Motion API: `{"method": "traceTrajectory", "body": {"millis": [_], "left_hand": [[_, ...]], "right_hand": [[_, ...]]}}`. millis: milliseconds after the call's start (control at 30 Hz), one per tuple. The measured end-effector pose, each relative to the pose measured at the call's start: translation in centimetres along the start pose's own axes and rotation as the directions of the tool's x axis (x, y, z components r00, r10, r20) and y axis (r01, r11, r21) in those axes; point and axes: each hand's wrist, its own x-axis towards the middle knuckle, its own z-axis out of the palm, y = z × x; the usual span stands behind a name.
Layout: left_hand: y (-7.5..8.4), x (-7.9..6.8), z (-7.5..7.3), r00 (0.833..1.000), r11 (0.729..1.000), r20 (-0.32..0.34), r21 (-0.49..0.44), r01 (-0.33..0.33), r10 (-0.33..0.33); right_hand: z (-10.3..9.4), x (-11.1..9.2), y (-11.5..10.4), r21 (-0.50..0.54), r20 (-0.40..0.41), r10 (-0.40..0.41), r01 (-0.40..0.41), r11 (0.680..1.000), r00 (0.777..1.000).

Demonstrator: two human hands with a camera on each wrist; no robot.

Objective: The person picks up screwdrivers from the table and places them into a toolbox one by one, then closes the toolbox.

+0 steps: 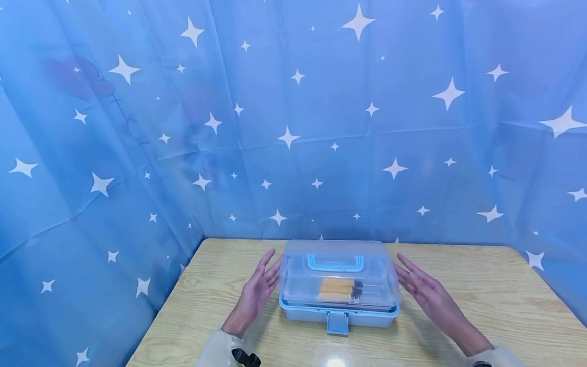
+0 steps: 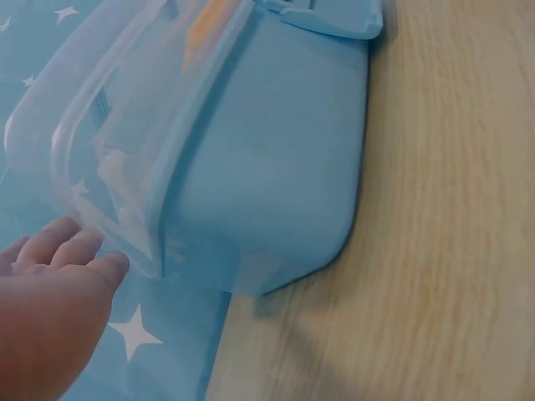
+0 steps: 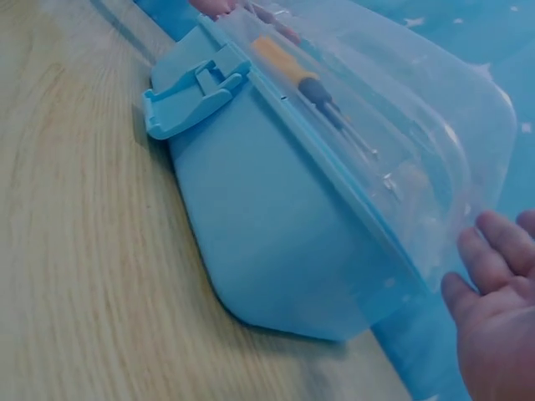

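A toolbox with a light blue base (image 1: 302,313) and a see-through lid (image 1: 298,260) sits on the table between my hands. Its blue carrying handle (image 1: 336,267) lies on the lid, and the front latch (image 1: 337,323) hangs unfastened. Through the lid show several screwdrivers (image 1: 337,289) with orange-yellow handles and dark collars. My left hand (image 1: 257,295) is at the box's left side, fingers nearly straight. On the other side, my right hand (image 1: 427,291) holds its fingers extended near the lid's right end. Neither hand grips anything; whether fingertips touch the lid I cannot tell.
The wood-grain table (image 1: 495,290) extends to both sides of the box. Close behind its far edge hangs a blue curtain (image 1: 339,193) with white stars, which also runs along the left side. A dark strap piece (image 1: 246,358) sits at the left wrist.
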Motion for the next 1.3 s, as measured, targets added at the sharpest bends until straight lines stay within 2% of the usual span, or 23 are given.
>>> {"method": "traceTrajectory", "body": {"millis": [733,867,933,1000,1100,1200,1300], "left_hand": [[-0.9,-1.0,-0.6,0.999,1.0,0.033,-0.002,0.026,-0.026],[-0.8,-1.0,-0.7,1.0,1.0,0.022,0.023,0.022,-0.022],[-0.6,-0.9,-0.7,1.0,0.999,-0.006,0.044,0.022,-0.022],[-0.4,-0.8,-0.6,0.998,0.995,-0.054,0.094,0.032,-0.026],[0.0,-0.5,-0.4,0.989,0.979,-0.141,0.19,0.072,-0.045],[0.3,-0.1,0.0,0.978,0.95,-0.204,0.295,0.104,-0.043],[0.6,0.5,0.5,0.973,0.91,-0.231,0.4,0.107,-0.013]], "right_hand": [[-0.1,-1.0,1.2,0.081,0.035,-0.049,0.046,0.996,0.998],[-0.1,-1.0,1.0,0.016,0.022,-0.058,0.057,0.998,0.998],[0.0,-1.0,0.7,-0.096,-0.025,-0.033,0.03,0.995,0.999],[0.1,-0.9,0.3,-0.231,-0.099,0.009,-0.031,0.972,0.995],[0.5,-0.5,-0.3,-0.424,-0.217,0.056,-0.146,0.894,0.974],[1.0,0.2,-0.8,-0.531,-0.284,0.067,-0.215,0.82,0.956],[1.7,1.0,-1.3,-0.61,-0.313,0.045,-0.237,0.756,0.949]]}}
